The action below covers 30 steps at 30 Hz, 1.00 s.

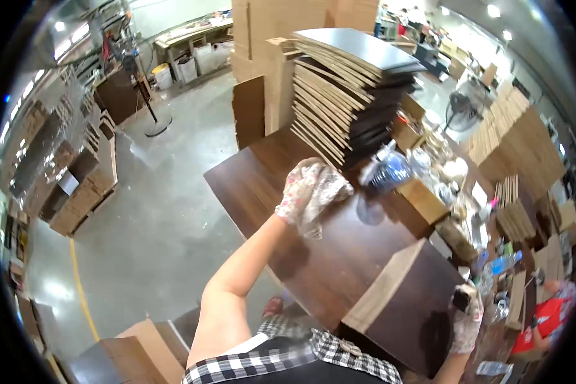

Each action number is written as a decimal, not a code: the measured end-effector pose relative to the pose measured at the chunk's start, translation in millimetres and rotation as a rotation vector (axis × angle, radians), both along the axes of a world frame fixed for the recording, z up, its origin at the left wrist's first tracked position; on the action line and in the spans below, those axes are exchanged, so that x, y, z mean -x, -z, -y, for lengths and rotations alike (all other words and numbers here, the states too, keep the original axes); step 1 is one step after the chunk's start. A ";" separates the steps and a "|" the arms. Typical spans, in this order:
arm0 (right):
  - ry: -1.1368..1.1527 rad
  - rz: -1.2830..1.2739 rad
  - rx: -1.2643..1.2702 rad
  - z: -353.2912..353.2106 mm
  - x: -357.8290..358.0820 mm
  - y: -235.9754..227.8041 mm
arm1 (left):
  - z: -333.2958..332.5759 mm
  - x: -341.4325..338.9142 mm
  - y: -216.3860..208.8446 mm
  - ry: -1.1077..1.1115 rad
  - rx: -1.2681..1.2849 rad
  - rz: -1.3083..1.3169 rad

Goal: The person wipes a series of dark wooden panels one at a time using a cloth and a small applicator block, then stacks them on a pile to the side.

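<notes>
Cloth [330, 188], whitish, thin and crumpled, is bunched in the left hand [301, 190], which wears a pale glove with a small reddish print. The fingers of that hand are curled over it and press it against a glossy, dark brown wood-grain panel [253, 180] lying flat in front of the person. The right hand [468, 318], also in a pale glove, is bent at the right edge of a short stack of dark brown boards with pale tan edges [422, 301], near the body. A dark patch shows at its fingers; whether it grips something there cannot be told.

At the far end of the panel rises a tall, uneven stack of boards with raw tan edges and a shiny grey top face [358, 48]. Just right of the left hand stands a clear bluish plastic container [390, 171], with an open brown cardboard box [424, 201] beside it. Further right, plastic bottles and small items crowd together, and a black fan [465, 107] stands beyond them. Another person in red [550, 315] is at the right rim. On the left, a grey floor [150, 211] carries a yellow line [78, 275] and stacked brown cartons [86, 185].
</notes>
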State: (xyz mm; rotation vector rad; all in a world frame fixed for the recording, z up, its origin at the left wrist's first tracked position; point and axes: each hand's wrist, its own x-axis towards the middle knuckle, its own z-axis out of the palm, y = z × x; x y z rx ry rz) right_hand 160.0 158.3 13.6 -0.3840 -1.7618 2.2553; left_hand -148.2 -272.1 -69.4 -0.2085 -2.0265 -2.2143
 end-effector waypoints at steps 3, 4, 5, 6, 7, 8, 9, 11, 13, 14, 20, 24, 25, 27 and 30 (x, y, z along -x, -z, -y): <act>0.007 -0.096 0.179 -10.8 11.8 32.5 | 15.5 32.0 -39.3 -0.053 -0.234 0.066; 0.010 -0.103 0.229 -19.1 15.8 44.7 | 25.4 62.3 -23.7 -0.060 -0.209 -0.002; 0.029 -0.110 0.280 -25.8 17.2 56.0 | 28.5 96.7 -5.1 -0.054 -0.181 -0.067; -0.042 -0.138 0.255 -27.7 25.4 62.3 | 29.3 120.2 0.7 -0.071 -0.191 -0.114; -0.084 -0.172 0.230 -30.7 22.2 67.7 | 24.2 133.2 -7.8 -0.088 -0.095 -0.154; 0.360 -0.141 0.546 -44.2 27.0 69.6 | 29.0 143.1 -18.0 -0.132 -0.001 -0.194; 0.359 -0.165 0.583 -56.8 25.5 73.5 | 33.9 153.6 -27.8 -0.180 0.091 -0.232; 0.222 -0.124 0.635 -34.6 30.4 54.3 | 42.8 176.6 -41.2 -0.217 0.073 -0.266; 0.091 -0.084 0.683 -2.6 32.3 29.7 | 49.4 209.5 -49.3 -0.282 0.080 -0.329; 0.128 -0.160 0.925 -10.1 22.8 34.7 | 50.8 223.8 -54.7 -0.297 0.099 -0.360; 0.200 -0.449 1.457 27.7 32.4 31.4 | 55.4 281.8 -78.6 -0.189 0.102 -0.321; 0.148 -0.636 1.847 40.7 34.5 35.6 | 48.2 280.7 -74.4 -0.213 0.068 -0.307; 0.199 -0.654 1.828 40.3 32.9 36.2 | 45.0 281.7 -72.1 -0.246 0.015 -0.341; 0.429 -0.474 1.425 57.8 50.8 25.3 | 45.6 284.8 -66.9 -0.304 0.042 -0.386; 0.811 -0.065 0.133 61.4 71.1 28.6 | 45.0 289.1 -61.4 -0.376 0.093 -0.417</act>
